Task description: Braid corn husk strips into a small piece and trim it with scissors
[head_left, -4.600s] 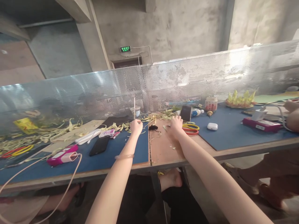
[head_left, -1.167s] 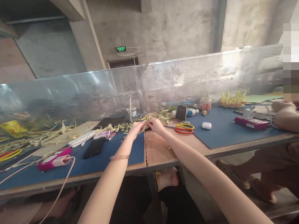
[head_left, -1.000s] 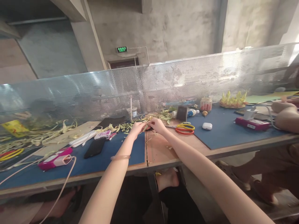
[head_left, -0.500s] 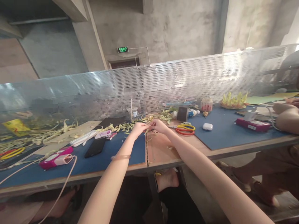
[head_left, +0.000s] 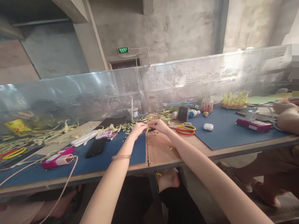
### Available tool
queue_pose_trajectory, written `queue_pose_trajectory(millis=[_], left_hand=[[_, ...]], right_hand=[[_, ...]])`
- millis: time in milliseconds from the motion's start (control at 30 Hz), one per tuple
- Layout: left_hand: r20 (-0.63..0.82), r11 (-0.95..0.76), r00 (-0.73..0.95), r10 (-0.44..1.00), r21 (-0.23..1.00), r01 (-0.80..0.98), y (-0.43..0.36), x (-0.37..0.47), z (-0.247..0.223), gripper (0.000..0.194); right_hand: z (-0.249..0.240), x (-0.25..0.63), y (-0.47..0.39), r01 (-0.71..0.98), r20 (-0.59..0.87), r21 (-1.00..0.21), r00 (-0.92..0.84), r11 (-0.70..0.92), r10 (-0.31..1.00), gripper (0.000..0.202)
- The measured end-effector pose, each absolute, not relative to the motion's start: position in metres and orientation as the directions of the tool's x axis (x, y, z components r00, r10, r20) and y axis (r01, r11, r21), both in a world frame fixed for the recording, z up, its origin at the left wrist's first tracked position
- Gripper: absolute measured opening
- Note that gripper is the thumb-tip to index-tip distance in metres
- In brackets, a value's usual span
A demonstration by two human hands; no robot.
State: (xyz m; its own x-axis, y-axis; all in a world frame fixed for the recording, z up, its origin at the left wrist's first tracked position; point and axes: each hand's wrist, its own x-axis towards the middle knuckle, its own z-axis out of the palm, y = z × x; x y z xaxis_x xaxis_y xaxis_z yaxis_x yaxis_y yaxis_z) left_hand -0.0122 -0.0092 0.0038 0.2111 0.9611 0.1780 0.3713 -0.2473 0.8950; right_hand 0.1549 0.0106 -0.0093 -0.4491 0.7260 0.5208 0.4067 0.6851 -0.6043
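My left hand (head_left: pixel 139 128) and my right hand (head_left: pixel 158 125) meet over the joint between the blue mat and the bare wooden board. Fingertips of both are pinched together around a thin pale-green strip (head_left: pixel 147 130), small and partly hidden by the fingers. Just behind them lie loose yellow-green strips (head_left: pixel 164 116). To the left of my left hand is a heap of small green pieces (head_left: pixel 127 127). Scissors with red and yellow handles (head_left: pixel 185 129) rest to the right of my right hand.
Black phone (head_left: pixel 96 147), pink power strip (head_left: pixel 57 158) and cable lie left; white earbud case (head_left: pixel 208 126), jar (head_left: pixel 206 105) and woven green piece (head_left: pixel 234 101) right. A perforated metal screen (head_left: pixel 163 84) stands behind. Another person's arm (head_left: pixel 286 115) is at far right.
The strip end now shows below my fingertips. Both hands remain together in nearly the same place, and the view has shifted very slightly.
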Motion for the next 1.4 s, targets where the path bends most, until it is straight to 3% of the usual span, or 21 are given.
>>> queue_pose_trajectory(millis=[333,700,967,1400], left_hand=[[0.169,-0.235,0.218,0.961,0.916,0.325,-0.005,-0.012,0.002,0.029],[0.177,-0.250,0.228,0.957,0.905,0.345,-0.003,-0.015,0.000,0.028],[0.211,-0.235,0.108,0.972,0.908,0.347,0.000,-0.010,-0.001,0.030],[0.125,-0.183,0.181,0.975,0.918,0.352,-0.007,-0.011,0.003,0.030]], right_hand=[[-0.010,0.148,0.016,0.543,0.589,-0.486,-0.376,0.685,0.715,0.020],[-0.012,0.149,0.017,0.568,0.588,-0.404,-0.439,0.717,0.679,0.020],[-0.014,0.146,0.018,0.569,0.616,-0.327,-0.477,0.755,0.627,0.021],[-0.015,0.141,0.017,0.659,0.589,-0.333,-0.413,0.674,0.695,0.021]])
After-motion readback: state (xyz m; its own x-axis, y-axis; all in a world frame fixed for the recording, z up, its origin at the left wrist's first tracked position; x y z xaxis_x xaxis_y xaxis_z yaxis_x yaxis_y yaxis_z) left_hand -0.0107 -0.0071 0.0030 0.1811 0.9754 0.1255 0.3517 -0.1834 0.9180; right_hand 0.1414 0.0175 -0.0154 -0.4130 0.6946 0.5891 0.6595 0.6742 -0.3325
